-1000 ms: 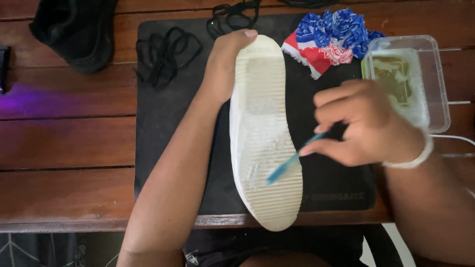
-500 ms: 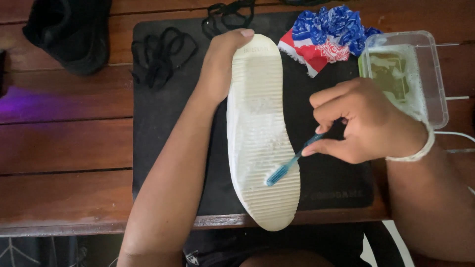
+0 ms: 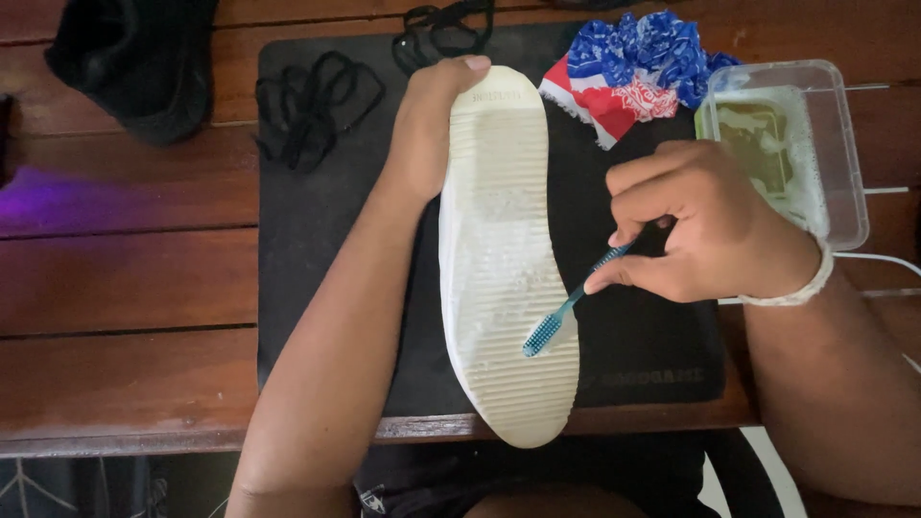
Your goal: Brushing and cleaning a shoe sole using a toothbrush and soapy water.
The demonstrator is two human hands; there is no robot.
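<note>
Wooden counter [image 3: 115,288], black mat [image 3: 317,230] across centre. White shoe [image 3: 504,259] sole-up at frame centre, heel toward bottom edge; looks light, sole stiff, wet suds likely slippery, best gripped at toe edge. Left hand [image 3: 432,125] fingers wrapped round toe, upper centre. Right hand [image 3: 710,225] fingers pinched shut on blue toothbrush [image 3: 571,307], bristles touching sole. Clear tub of soapy water [image 3: 844,163] upper right. Patterned cloth [image 3: 633,67] beside tub. Black laces [image 3: 307,101] upper left.

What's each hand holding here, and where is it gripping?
The left hand grips the white shoe at its far end, sole up. The right hand pinches the blue toothbrush by its handle, bristles on the sole.
</note>
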